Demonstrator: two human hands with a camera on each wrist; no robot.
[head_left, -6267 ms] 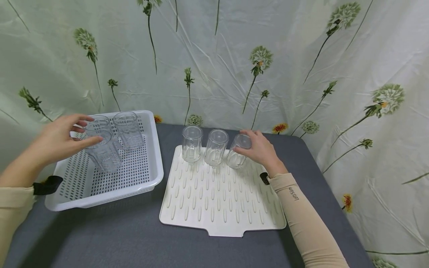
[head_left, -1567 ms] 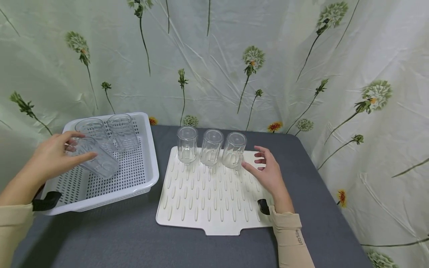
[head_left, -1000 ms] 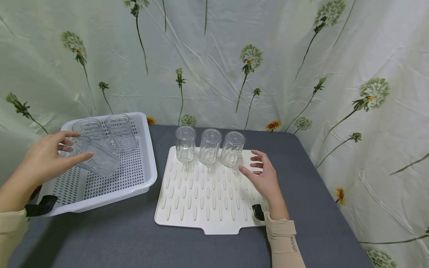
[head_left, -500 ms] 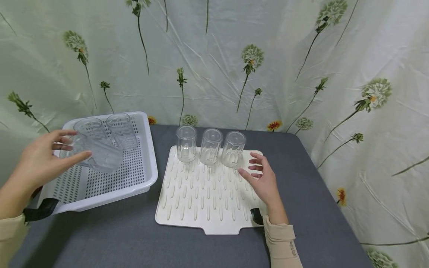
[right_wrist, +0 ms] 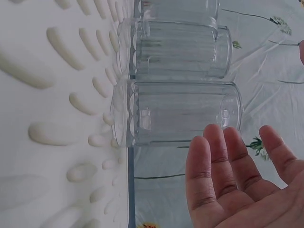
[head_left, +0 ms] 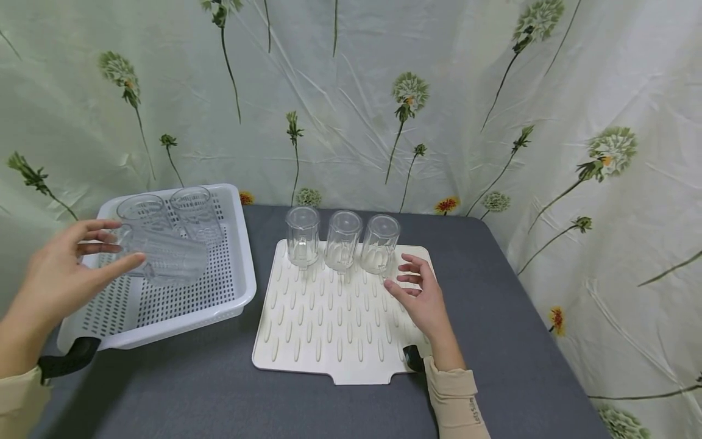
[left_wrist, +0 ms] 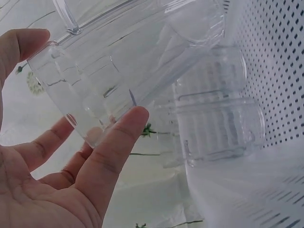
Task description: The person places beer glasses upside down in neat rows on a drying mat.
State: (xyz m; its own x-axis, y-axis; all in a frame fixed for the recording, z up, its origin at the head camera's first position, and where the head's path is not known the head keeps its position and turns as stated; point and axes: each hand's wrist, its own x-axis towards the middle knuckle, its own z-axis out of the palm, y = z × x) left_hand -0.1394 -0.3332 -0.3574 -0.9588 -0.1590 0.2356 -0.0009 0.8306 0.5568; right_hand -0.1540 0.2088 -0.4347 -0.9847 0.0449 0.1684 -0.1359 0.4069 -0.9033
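Note:
My left hand (head_left: 66,265) grips one end of a clear glass mug (head_left: 175,259) between thumb and fingers. That mug lies nearly level, its far end pointing right over the white basket (head_left: 181,324). In the left wrist view its handle (left_wrist: 69,19) sticks up past a fingertip. Behind it in the basket are two more clear mugs, one at the left (head_left: 144,210) and one at the right (head_left: 194,207). My right hand (head_left: 423,299) is empty, fingers loosely bent, beside the rightmost of three upside-down mugs (head_left: 380,244). In the right wrist view the fingers (right_wrist: 198,166) look apart from that mug.
Lined up along the back of a white ridged drying mat (head_left: 340,341) are the three inverted mugs, including the left one (head_left: 303,238) and middle one (head_left: 343,241). A dark grey cloth (head_left: 219,390) covers the table. A flower-printed curtain (head_left: 340,122) hangs behind.
The right hand has let go of the rightmost mug and drawn back toward the front. The left hand has taken hold of the front mug in the basket and tipped it from upright to nearly level.

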